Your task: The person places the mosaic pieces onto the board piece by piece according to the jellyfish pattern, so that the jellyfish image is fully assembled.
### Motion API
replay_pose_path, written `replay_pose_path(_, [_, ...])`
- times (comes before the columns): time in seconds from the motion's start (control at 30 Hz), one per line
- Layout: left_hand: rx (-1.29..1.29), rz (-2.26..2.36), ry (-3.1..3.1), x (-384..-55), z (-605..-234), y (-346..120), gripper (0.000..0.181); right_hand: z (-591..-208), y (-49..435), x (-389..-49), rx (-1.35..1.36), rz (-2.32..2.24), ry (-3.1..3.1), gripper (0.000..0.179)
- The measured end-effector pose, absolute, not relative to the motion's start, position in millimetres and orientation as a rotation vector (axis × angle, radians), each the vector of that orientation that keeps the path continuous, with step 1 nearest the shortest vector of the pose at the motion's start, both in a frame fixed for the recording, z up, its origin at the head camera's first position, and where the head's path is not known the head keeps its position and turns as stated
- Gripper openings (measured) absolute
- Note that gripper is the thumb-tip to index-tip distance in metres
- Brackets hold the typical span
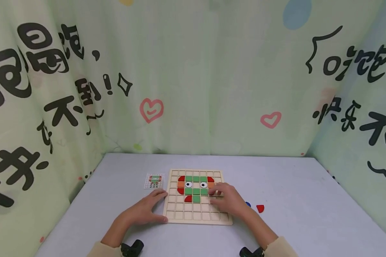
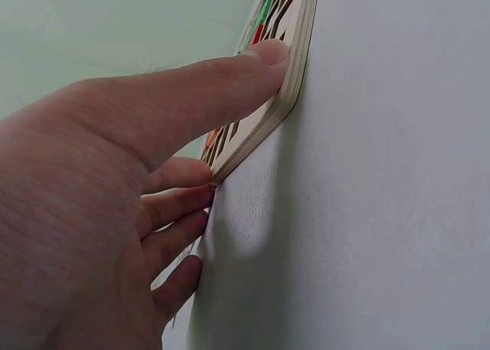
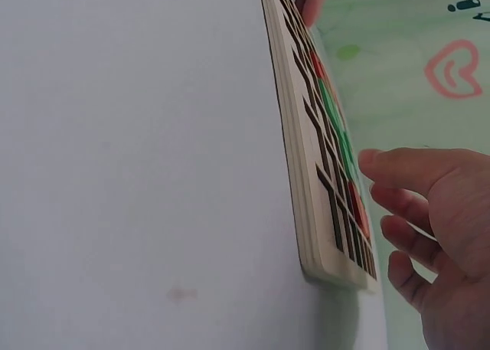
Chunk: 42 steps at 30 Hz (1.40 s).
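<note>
A wooden grid board (image 1: pixel 206 216) lies on the table, with green, red and orange pieces set in its cells, among them two round eye pieces (image 1: pixel 188 184). My left hand (image 1: pixel 146 208) rests along its left edge, the thumb (image 2: pixel 268 55) on the near corner and the fingers spread straight along the side. Over the right part of the board is my right hand (image 1: pixel 227 198), hiding some cells there. In the right wrist view its thumb (image 3: pixel 398 166) and loosely bent fingers stand apart beside the pieces, and nothing shows between them.
A small picture card (image 1: pixel 147 182) with a pixel figure lies beyond the board's left side. To the right of the board are a red piece (image 1: pixel 260 208) and a blue piece (image 1: pixel 248 204), partly covered by my forearm. A printed curtain (image 1: pixel 209 89) encloses the table (image 1: pixel 292 192).
</note>
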State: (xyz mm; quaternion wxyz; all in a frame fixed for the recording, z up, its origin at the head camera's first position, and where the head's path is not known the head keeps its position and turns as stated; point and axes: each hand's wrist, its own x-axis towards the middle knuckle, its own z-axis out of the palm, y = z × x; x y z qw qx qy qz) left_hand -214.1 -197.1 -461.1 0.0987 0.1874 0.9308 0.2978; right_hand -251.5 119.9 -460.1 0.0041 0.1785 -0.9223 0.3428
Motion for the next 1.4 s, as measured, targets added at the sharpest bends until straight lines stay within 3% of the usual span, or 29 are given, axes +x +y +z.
replay_pose_path(0.83, [0.499,0.936,2.753,-208,-463,-198,0.089,-458,202,-228,0.279,0.937,-2.866,0.019])
replay_pose_path(1.4, [0.512,0.914,2.748,-211,-462,-193,0.089,-463,251,-212,0.228,0.839,-2.878,0.021])
